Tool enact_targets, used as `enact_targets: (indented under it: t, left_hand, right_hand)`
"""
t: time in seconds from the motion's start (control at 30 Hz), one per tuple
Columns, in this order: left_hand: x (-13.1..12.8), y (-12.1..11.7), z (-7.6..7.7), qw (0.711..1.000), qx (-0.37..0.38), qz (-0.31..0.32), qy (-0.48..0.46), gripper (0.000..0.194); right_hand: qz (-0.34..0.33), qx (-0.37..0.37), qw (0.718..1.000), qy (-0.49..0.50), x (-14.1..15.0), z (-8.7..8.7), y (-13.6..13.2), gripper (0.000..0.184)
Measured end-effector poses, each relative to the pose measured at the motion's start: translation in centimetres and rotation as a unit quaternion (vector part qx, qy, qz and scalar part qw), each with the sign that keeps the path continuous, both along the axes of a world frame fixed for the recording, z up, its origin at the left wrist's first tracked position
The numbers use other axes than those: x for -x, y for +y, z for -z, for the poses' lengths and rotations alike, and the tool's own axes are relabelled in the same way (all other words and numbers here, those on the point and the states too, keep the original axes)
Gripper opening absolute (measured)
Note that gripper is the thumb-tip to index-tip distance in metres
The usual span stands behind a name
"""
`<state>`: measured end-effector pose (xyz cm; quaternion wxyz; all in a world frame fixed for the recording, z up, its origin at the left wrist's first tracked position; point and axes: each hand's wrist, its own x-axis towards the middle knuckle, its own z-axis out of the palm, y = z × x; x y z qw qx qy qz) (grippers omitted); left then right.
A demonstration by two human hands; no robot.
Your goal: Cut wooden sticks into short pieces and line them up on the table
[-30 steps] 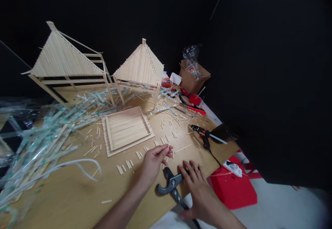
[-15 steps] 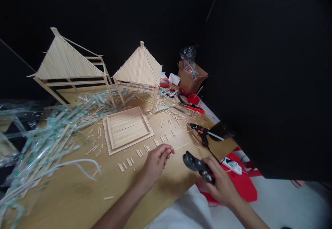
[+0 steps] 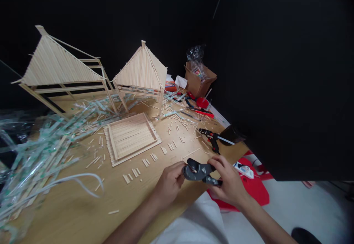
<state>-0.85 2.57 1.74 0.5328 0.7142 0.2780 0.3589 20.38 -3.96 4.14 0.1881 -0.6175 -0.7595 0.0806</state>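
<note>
My right hand (image 3: 228, 183) grips the handles of black cutting pliers (image 3: 198, 172), held just above the near edge of the wooden table (image 3: 83, 207). My left hand (image 3: 169, 182) is curled with its fingertips at the pliers' jaws; it seems to pinch a small stick piece there, too small to make out. Short cut stick pieces (image 3: 134, 173) lie in little groups on the table in front of my hands. A flat square panel of sticks (image 3: 129, 137) lies beyond them.
Two stick-built roof models (image 3: 58, 65) (image 3: 141, 70) stand at the back. A heap of clear plastic wrappers (image 3: 35, 152) covers the left. A glue gun (image 3: 211, 139), red tools (image 3: 201, 105) and a cardboard box (image 3: 199, 82) lie to the right. A red box (image 3: 254, 188) sits below the table's edge.
My right hand picked the pliers up off the table and carried them left to my left hand. My left hand drew back toward me to meet the jaws.
</note>
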Motion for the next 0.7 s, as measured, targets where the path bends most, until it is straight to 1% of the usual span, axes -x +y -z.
enact_targets:
  t: [0.23, 0.37, 0.43, 0.5, 0.57, 0.63, 0.7]
  left_hand:
    - [-0.1, -0.1, 0.1, 1.000, 0.009, 0.008, 0.000, 0.022]
    - [-0.5, -0.1, 0.7, 0.999, 0.046, 0.010, -0.001, 0.020]
    - [-0.8, -0.4, 1.2, 0.996, 0.084, 0.016, -0.002, 0.020]
    - [-1.4, -0.8, 1.9, 0.990, 0.139, 0.029, 0.003, 0.023]
    - [-2.1, -1.5, 2.7, 0.974, 0.222, 0.050, 0.009, 0.026]
    - [-2.9, -2.5, 3.7, 0.947, 0.312, 0.069, 0.015, 0.026]
    - [-3.7, -3.8, 4.7, 0.936, 0.344, 0.077, 0.024, 0.029]
  right_hand:
    - [-0.004, 0.003, 1.000, -0.011, -0.3, 0.2, -0.2, 0.039]
    - [0.008, 0.010, 0.999, -0.036, -0.6, 0.7, -0.5, 0.036]
    - [0.008, 0.017, 0.999, -0.048, -1.0, 1.1, -0.8, 0.035]
    - [0.006, 0.035, 0.998, -0.054, -1.4, 1.7, -1.3, 0.035]
    - [0.011, 0.063, 0.996, -0.056, -2.0, 2.6, -2.2, 0.034]
    - [0.019, 0.096, 0.994, -0.049, -2.6, 3.5, -3.4, 0.029]
    - [0.024, 0.134, 0.990, -0.032, -3.0, 4.6, -5.1, 0.024]
